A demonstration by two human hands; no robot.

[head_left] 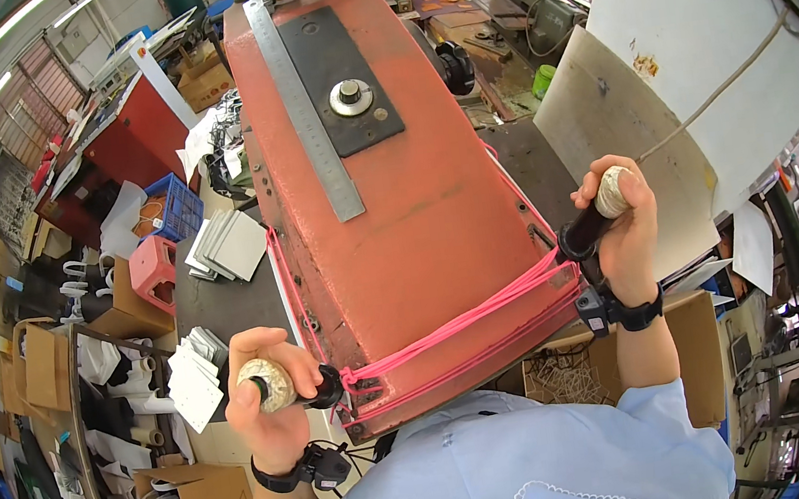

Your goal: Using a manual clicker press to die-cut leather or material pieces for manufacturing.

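My left hand [278, 435] is closed round a handle with a cream, tape-wrapped end [272, 383], beside the near left corner of a red-painted machine [421, 257]. At the near right corner, my right hand [630, 254] grips a second handle [585, 233], black with a similar wrapped end. Several strands of pink cord [460, 324] stretch across the machine's near end between the two handles and run along its sides. On top lie a long steel ruler [303, 111] and a black plate [318, 48] bearing a round dial knob [350, 96].
Stacks of white sheets [229, 244] lie left of the machine, near a pink stool [153, 272] and a blue crate [174, 206]. A large pale panel [696, 49] rises at the right. Below my right arm stands a cardboard box [698, 352] holding thin wire-like pieces.
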